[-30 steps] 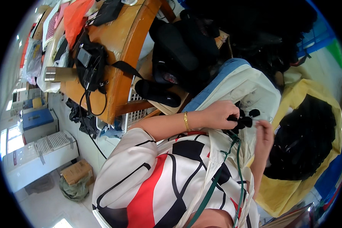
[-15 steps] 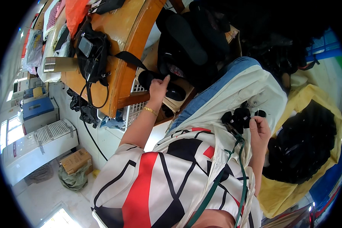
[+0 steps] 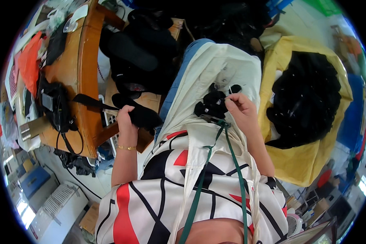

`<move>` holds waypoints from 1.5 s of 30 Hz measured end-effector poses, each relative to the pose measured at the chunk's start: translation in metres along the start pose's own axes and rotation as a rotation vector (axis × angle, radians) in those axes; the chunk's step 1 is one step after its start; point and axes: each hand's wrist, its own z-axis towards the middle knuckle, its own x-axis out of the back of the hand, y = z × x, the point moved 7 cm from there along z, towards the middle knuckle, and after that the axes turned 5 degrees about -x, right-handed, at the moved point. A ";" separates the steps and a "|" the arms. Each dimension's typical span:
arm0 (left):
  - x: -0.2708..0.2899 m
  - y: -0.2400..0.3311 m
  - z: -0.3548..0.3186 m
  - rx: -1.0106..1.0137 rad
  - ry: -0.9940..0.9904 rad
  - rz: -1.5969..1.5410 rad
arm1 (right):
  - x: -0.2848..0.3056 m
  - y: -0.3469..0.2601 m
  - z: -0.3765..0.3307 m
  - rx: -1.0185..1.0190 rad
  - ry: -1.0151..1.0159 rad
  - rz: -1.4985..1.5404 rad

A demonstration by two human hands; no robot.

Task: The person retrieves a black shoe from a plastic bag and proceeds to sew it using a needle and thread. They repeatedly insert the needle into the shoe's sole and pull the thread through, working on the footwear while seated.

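My left hand (image 3: 126,118) grips a flat black shoe (image 3: 144,117) by its side, above the open cardboard box left of my lap. Over my lap, my right hand (image 3: 242,110) is closed in a pinch, thumb against forefinger. A thin, pale, needle-like piece (image 3: 230,89) sticks up from its fingertips. Beside those fingers, several small black fabric pieces (image 3: 212,102) with tiny shiny spots lie bunched on the cream apron (image 3: 232,65). Green apron ties (image 3: 232,158) hang down my front.
More black shoes (image 3: 134,55) are heaped beyond the box. A wooden table (image 3: 75,77) on the left carries a black bag (image 3: 55,105), its strap reaching toward my left hand. To the right stands a yellow sack (image 3: 301,166) full of black items (image 3: 309,97).
My left hand has lifted a black shoe from the box area and drawn it nearer to me. The view has swung right. My right hand stays pinched by the small black pieces.
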 end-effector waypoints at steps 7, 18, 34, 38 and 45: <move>-0.122 0.041 -0.078 -0.887 -0.490 0.949 | 0.025 0.005 -0.011 0.040 0.162 0.180; -0.195 -0.048 -0.126 -0.910 -1.113 1.767 | 0.048 0.021 -0.028 0.005 0.315 0.420; -0.152 -0.092 -0.099 0.353 -0.728 -0.045 | -0.029 0.013 0.033 -0.025 0.046 0.383; -0.167 -0.084 -0.101 0.171 -0.745 0.002 | -0.035 0.032 0.053 -0.144 0.080 0.501; -0.197 -0.077 -0.105 0.084 -0.709 0.139 | -0.046 0.009 0.014 0.028 0.080 0.117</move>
